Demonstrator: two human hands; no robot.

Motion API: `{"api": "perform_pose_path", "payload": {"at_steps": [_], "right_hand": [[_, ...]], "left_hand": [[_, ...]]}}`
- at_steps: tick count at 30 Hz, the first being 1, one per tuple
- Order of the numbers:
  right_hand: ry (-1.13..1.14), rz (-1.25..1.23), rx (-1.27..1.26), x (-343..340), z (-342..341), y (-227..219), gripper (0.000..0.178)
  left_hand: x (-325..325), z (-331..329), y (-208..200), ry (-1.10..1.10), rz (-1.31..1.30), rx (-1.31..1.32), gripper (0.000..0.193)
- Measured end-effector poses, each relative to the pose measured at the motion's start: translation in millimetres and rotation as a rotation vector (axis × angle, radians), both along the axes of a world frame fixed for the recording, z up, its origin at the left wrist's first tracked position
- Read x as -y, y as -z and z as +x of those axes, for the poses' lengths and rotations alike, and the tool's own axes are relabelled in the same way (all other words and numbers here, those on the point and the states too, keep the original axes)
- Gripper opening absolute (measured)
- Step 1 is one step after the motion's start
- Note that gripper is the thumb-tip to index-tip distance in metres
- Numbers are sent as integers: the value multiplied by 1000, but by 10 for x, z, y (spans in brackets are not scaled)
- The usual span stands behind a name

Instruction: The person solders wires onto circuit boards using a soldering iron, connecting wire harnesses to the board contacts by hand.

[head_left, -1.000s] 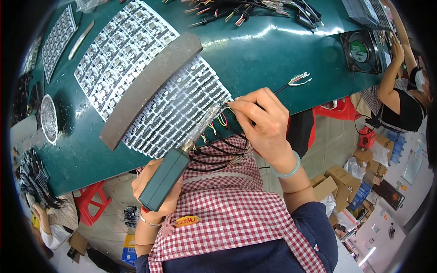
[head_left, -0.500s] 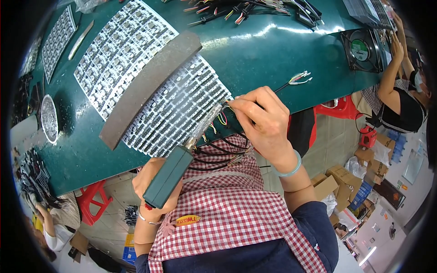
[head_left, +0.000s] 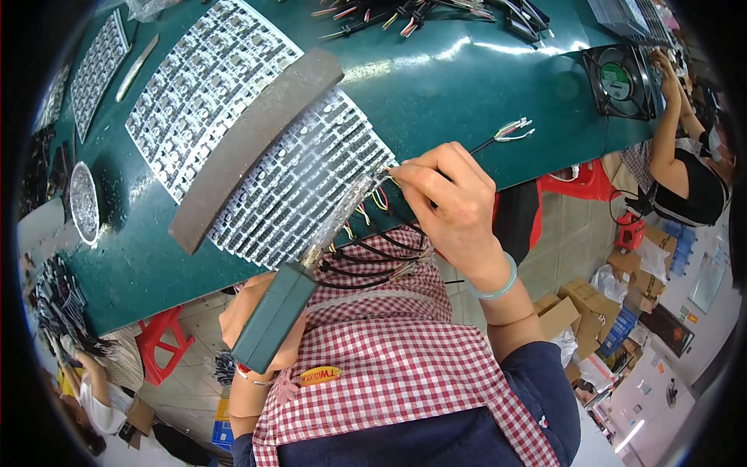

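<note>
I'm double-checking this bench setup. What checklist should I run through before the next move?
1. Left hand gripping the soldering iron: ok.
2. Right hand pinching a coloured wire at the board edge: ok.
3. Dark bar lying across the circuit-board panels: ok.
4. Right fingers well clear of the iron's tip: not ok, close beside it.
5. Wire joined to its pad: cannot tell, too small.

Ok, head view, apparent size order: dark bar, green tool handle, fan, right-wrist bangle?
1. Dark bar
2. Green tool handle and fan: too alike to rank
3. Right-wrist bangle
</note>
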State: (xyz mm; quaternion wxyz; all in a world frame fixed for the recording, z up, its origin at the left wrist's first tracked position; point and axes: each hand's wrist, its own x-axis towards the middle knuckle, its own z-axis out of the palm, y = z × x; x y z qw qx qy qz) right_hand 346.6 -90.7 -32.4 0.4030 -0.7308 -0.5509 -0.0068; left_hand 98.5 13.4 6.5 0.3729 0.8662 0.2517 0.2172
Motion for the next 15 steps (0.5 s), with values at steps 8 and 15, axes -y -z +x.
{"api": "perform_pose_path", "payload": {"at_steps": [8, 15], "right_hand": [[23, -5, -11, 0, -26, 12, 18], [31, 11, -16, 1, -27, 18, 18]], "left_hand": [[24, 20, 27, -23, -25, 2, 20], [-5, 65, 44, 39, -14, -40, 20]]}}
